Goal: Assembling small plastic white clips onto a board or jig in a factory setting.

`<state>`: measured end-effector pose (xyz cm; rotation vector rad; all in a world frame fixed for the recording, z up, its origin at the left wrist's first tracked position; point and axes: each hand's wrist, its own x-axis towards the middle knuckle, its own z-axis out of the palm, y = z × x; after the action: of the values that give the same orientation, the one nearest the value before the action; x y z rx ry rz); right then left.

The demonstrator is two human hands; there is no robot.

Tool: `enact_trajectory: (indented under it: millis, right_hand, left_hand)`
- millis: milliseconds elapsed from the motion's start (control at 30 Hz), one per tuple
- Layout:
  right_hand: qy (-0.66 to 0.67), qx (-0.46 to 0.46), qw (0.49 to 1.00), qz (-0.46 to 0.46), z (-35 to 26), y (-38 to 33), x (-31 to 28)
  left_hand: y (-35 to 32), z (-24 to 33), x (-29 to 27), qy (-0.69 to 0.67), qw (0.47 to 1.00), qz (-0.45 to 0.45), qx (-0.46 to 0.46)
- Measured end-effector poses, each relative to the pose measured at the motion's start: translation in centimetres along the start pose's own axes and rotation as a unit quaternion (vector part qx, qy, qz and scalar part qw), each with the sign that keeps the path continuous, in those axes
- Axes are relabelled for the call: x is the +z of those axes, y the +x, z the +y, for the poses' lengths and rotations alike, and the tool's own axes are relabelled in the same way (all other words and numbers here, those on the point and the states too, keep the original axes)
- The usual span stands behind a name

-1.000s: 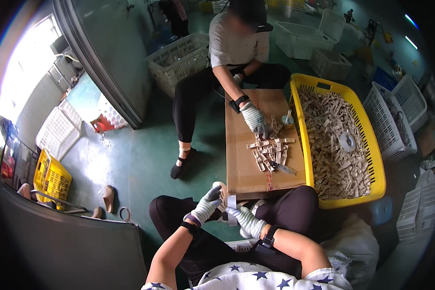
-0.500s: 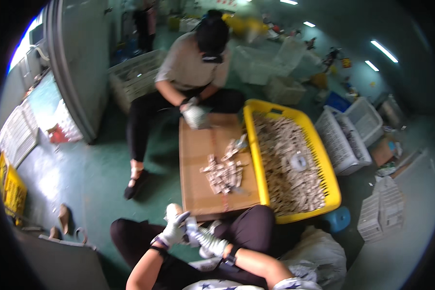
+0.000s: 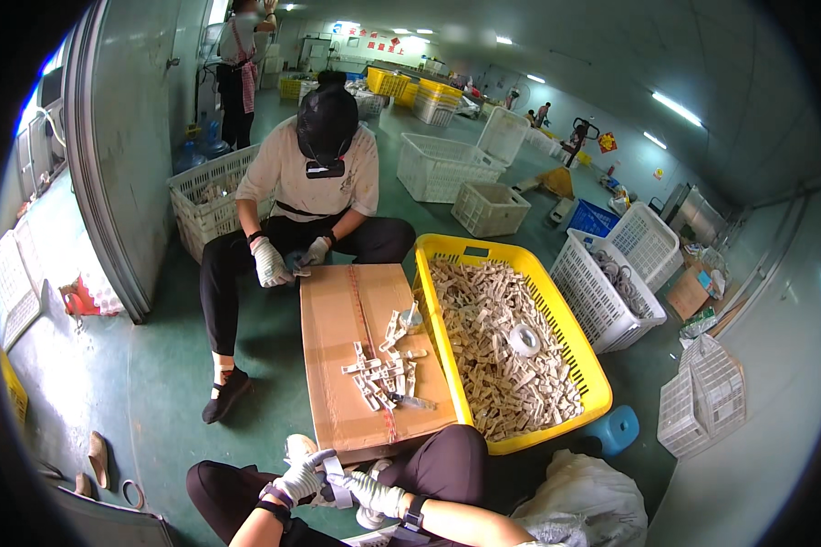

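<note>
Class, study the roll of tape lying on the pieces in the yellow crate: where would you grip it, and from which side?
Grip the roll of tape from above, pinching its ring wall, one finger in the open centre hole. It lies flat on loose pieces in the yellow crate, so its sides are partly bedded.

Just one head-worn fisheye cam, looking down and forward over the box (image 3: 365, 356), hands close at 6 o'clock.

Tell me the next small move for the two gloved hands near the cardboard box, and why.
Probably finish the small white piece pinched between the gloved left hand and gloved right hand, then add it to the pale pieces piled on the brown cardboard box; both hands are busy with it.
</note>
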<state>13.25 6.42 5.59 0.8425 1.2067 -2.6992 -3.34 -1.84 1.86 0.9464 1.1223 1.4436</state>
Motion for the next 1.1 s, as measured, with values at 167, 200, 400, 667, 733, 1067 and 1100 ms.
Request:
enact_trajectory:
  millis: [167, 200, 400, 667, 733, 1067, 1100]
  right_hand:
    - [-0.028, -0.027, 0.999, -0.014, 0.2, 0.0, -0.6]
    - [-0.030, -0.020, 0.999, -0.005, 0.1, 0.0, -0.1]
    - [0.000, -0.007, 1.000, -0.027, 0.2, 0.3, 0.0]
    - [0.081, 0.065, 0.995, -0.009, 0.1, 0.3, -0.1]
    - [0.070, 0.061, 0.996, -0.007, 0.1, 0.2, 0.3]
    - [0.003, 0.054, 0.995, 0.084, -1.1, -1.8, 3.1]
    - [-0.005, 0.092, 0.990, 0.105, -1.7, -2.3, 3.4]
  left_hand:
    - [0.2, 6.0, 2.1, 0.005, 0.991, 0.016, -0.135]
    - [0.0, 5.6, 1.6, 0.007, 0.990, 0.026, -0.139]
    - [-0.2, -1.1, -1.6, 0.215, 0.976, -0.020, 0.008]
    - [0.1, -2.9, -1.9, 0.024, 0.995, 0.001, -0.097]
    - [0.6, -4.6, -2.8, -0.013, 0.994, 0.006, -0.108]
    - [-0.8, -5.9, -3.5, 0.084, 0.994, 0.023, -0.069]
    - [-0.7, -5.8, -3.5, 0.106, 0.991, 0.019, -0.082]
